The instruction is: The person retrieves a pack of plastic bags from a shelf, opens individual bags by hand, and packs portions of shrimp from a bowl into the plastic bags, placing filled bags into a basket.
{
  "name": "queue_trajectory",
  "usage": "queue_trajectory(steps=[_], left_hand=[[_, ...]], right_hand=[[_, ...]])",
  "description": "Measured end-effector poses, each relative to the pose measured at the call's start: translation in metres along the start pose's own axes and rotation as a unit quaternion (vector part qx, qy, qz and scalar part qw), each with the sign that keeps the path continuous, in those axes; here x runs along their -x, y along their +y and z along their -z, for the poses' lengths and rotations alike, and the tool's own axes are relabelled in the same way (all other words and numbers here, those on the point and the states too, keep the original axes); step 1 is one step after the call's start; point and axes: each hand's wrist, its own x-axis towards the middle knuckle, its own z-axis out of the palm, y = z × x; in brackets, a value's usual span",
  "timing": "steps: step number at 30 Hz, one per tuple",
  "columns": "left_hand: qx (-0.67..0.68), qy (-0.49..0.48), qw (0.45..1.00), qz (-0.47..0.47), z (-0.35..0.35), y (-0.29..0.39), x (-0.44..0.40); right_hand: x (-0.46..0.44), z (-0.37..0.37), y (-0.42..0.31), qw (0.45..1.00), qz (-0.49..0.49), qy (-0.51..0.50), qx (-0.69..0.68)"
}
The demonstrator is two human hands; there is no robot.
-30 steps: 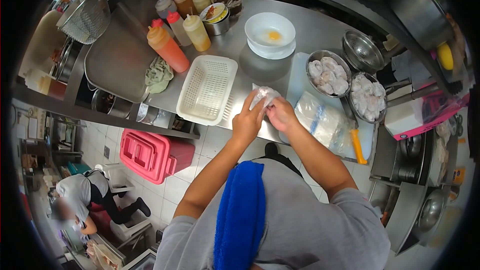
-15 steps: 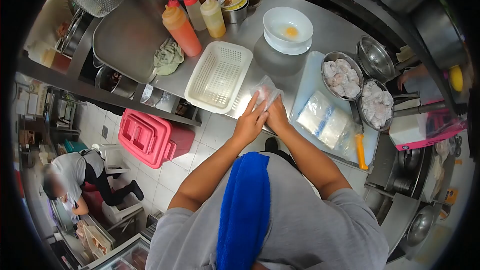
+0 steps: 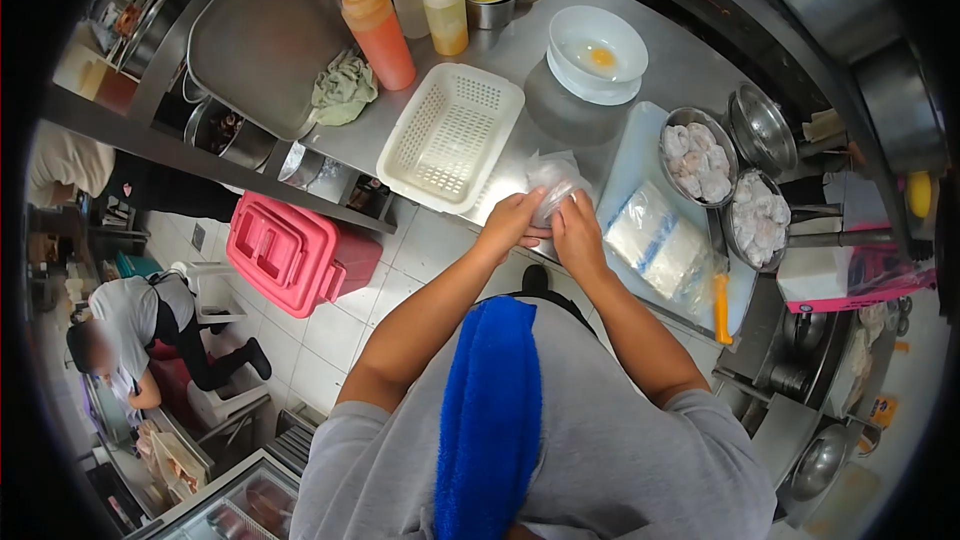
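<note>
Both my hands hold a clear plastic bag [image 3: 556, 180] over the front edge of the steel counter. My left hand [image 3: 514, 221] has its fingers closed on the bag's left side. On the other side, my right hand [image 3: 577, 225] pinches the film. Whatever may be inside the bag is hard to make out. A white perforated basket [image 3: 388, 164] lies just left of my hands, with no contents visible. To the right, a pack of clear plastic bags [image 3: 655, 240] rests on a pale cutting board [image 3: 638, 145].
An orange-handled knife [image 3: 721, 310] lies at the board's right edge. Two metal bowls of white-coated pieces [image 3: 698, 155] stand beyond it. A white bowl [image 3: 597, 45] holds egg. Squeeze bottles [image 3: 380, 35] stand at the back left. A pink lidded bin [image 3: 285, 255] is on the floor.
My hands have moved slightly right and parted a little, with the bag bunched between them. The view has shifted, and another person's dark-clothed leg now shows at the left.
</note>
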Motion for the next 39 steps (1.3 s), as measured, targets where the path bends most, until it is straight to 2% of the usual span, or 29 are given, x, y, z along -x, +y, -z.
queue_trajectory(steps=[2,4,6,9,10,12,16,18,22,24,28,30,31,33,34,35,36,37,38,39], left_hand=[[-0.029,-0.007,1.0,0.003,0.002,-0.004,-0.005],[-0.12,0.009,0.991,-0.059,0.007,-0.015,-0.013],[-0.094,0.002,0.994,-0.05,0.011,-0.021,-0.011],[-0.043,-0.02,0.999,-0.012,0.012,-0.019,-0.004],[-0.018,-0.034,0.999,0.015,0.012,-0.017,-0.002],[-0.017,-0.026,0.999,0.016,0.011,-0.015,0.001],[-0.015,-0.027,0.999,0.016,0.012,-0.015,0.004],[-0.006,-0.03,0.999,0.022,0.014,-0.016,0.004],[0.026,-0.021,0.999,0.014,0.014,-0.018,0.008],[0.036,-0.02,0.999,0.024,0.016,-0.019,0.009],[0.022,-0.012,0.999,0.029,0.018,-0.019,0.013],[-0.022,0.011,1.0,-0.02,0.021,-0.019,0.021],[-0.025,-0.002,0.999,-0.023,0.019,-0.017,0.028],[-0.236,0.131,0.95,-0.156,0.012,-0.01,0.044],[-0.236,0.127,0.951,-0.157,0.007,-0.007,0.048],[-0.32,0.137,0.916,-0.198,0.0,-0.006,0.052],[-0.402,0.147,0.872,-0.237,-0.006,-0.004,0.058],[-0.42,0.134,0.867,-0.231,-0.015,0.001,0.062],[-0.421,0.136,0.866,-0.233,-0.02,0.001,0.06],[-0.456,0.14,0.835,-0.275,-0.023,-0.001,0.056]], right_hand=[[-0.001,-0.003,0.008,0.999,0.002,-0.038,-0.012],[-0.003,-0.007,0.013,0.997,0.001,-0.075,-0.023],[-0.005,-0.012,0.014,0.991,-0.007,-0.131,-0.009],[-0.009,-0.011,0.005,0.986,-0.023,-0.16,0.043],[-0.009,-0.013,0.001,0.986,-0.023,-0.159,0.044],[-0.009,-0.014,-0.003,0.988,-0.087,-0.111,0.061],[-0.003,-0.018,0.007,0.991,-0.046,-0.116,0.057],[-0.005,-0.017,0.008,0.981,-0.054,-0.172,0.066],[-0.017,-0.02,0.009,0.98,-0.094,-0.148,0.097],[-0.021,-0.018,0.016,0.972,-0.122,-0.18,0.09],[-0.013,-0.008,0.029,0.976,-0.099,-0.177,0.077],[-0.008,0.021,0.027,0.974,0.071,-0.217,0.006],[-0.015,0.043,0.023,0.976,0.065,-0.209,0.016],[-0.025,0.091,0.02,0.966,-0.116,-0.19,-0.129],[-0.037,0.104,0.042,0.994,-0.027,-0.097,-0.04],[-0.054,0.126,0.047,0.976,-0.181,-0.117,-0.041],[-0.069,0.139,0.067,0.99,-0.113,-0.064,0.062],[-0.083,0.149,0.086,0.985,-0.042,-0.011,0.164],[-0.093,0.153,0.103,0.986,-0.04,-0.008,0.164],[-0.101,0.152,0.121,0.978,-0.034,-0.017,0.206]])
